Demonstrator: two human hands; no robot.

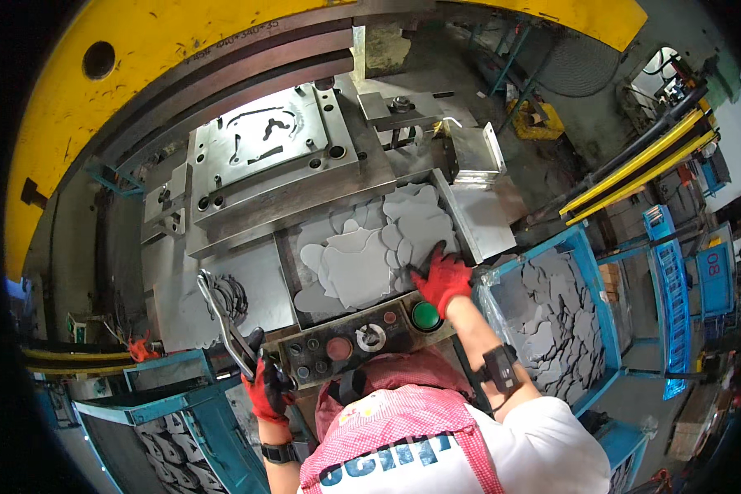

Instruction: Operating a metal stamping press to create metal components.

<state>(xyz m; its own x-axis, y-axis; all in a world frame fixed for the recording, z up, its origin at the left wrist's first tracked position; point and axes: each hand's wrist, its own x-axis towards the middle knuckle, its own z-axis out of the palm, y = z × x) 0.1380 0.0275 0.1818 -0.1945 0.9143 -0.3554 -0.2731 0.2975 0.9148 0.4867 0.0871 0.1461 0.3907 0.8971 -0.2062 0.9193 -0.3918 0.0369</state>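
My left hand [265, 392], in a red and black glove, is closed round the lower end of long metal tongs [229, 325]. Their far end reaches up over the left side of the metal table, beside a small stack of dark curved metal pieces [227, 296]. My right hand [445, 281], in a red glove, lies with fingers spread at the near right edge of a pile of flat grey metal blanks [417, 222]. Its fingertips touch the blanks. More flat blanks [354, 267] lie to the left of it in the same shallow tray.
A press die [296, 177] with cut-out shapes sits beyond the tray, under the yellow press frame [148, 49]. A control panel [356, 336] with a green button [426, 315] runs along the near side. Blue bins of metal pieces stand right [594, 305] and lower left [214, 428].
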